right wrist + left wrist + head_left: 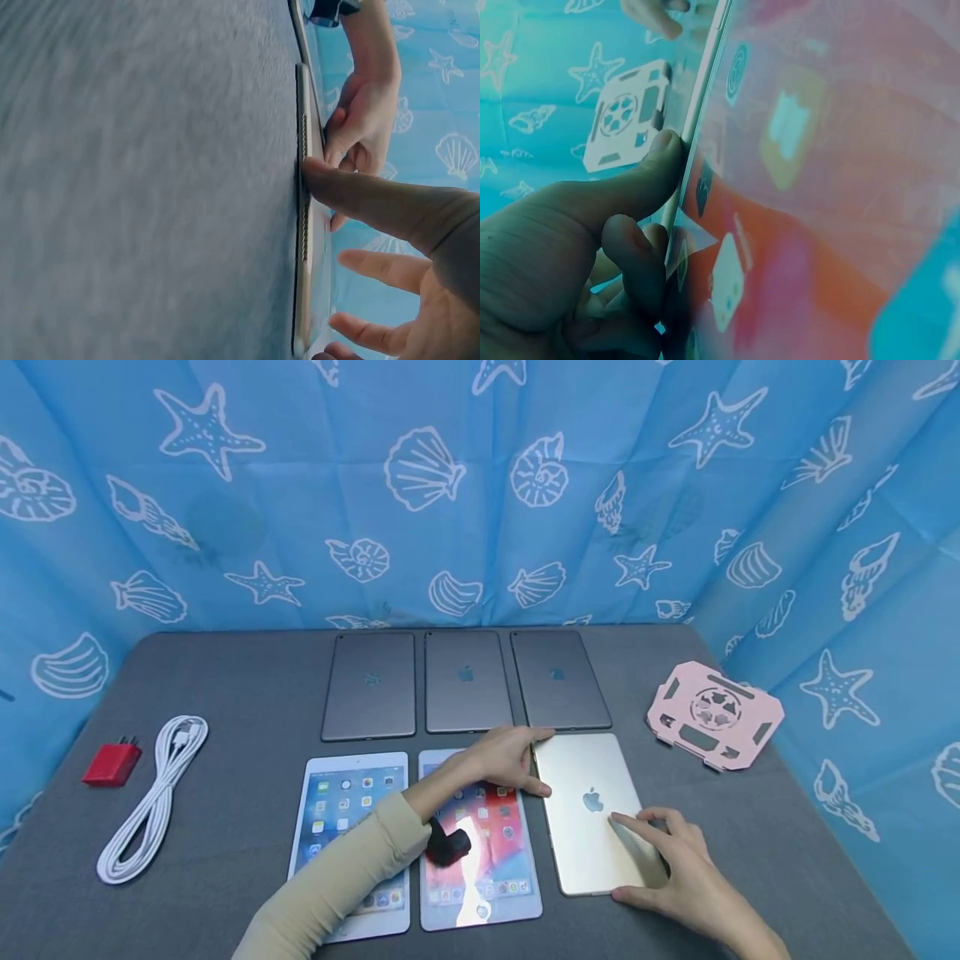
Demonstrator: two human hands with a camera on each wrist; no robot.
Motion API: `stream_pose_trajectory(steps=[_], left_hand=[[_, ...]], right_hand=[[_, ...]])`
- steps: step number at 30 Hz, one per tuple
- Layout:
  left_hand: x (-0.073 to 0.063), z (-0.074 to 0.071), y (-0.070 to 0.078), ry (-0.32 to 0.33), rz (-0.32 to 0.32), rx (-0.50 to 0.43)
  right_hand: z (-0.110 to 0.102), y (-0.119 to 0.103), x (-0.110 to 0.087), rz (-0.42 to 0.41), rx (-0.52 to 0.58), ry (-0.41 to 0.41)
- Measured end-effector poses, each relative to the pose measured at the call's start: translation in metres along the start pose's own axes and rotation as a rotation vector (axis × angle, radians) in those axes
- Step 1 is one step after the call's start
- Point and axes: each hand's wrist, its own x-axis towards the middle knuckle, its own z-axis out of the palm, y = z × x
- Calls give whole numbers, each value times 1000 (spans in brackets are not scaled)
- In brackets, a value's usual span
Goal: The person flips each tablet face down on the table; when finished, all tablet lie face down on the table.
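A gold tablet (581,777) lies face down at the right of the front row, its apple logo showing. My left hand (504,758) reaches across the front row; its thumb and index finger touch the gold tablet near its upper left corner. At its lower right is my right hand (678,868), with the thumb against the bottom edge, seen in the right wrist view beside the speaker holes. The other right fingers spread over the back. A lit white tablet (480,827) lies under my left forearm, and another lit white tablet (330,802), partly hidden by the sleeve, is left of it.
Three dark grey tablets (468,685) lie face down in a back row. On the right sits a pink perforated plate (712,714). A red charger plug (112,764) and a coiled white cable (153,802) are at the left. A blue curtain (300,485) hangs behind the table.
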Motion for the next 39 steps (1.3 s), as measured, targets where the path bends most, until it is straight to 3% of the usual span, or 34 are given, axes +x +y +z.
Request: stream_pose_trajectory(steps=[4, 11, 14, 22, 29, 33, 39], left_hand=[[-2, -1, 0, -1, 15, -16], [-11, -7, -15, 8, 176, -6], [-21, -17, -22, 19, 200, -6], [-47, -47, -33, 6, 165, 59], [-69, -58, -41, -2, 112, 113], [-83, -63, -51, -13, 87, 131], [-103, -69, -71, -38, 50, 149]], right_hand=[[1, -13, 0, -49, 14, 59], [3, -33, 0, -130, 54, 64], [5, -37, -1, -161, 74, 83], [9, -47, -1, -185, 99, 74], [13, -56, 2, -233, 106, 41], [16, -60, 5, -248, 106, -24], [20, -64, 9, -201, 125, -176]])
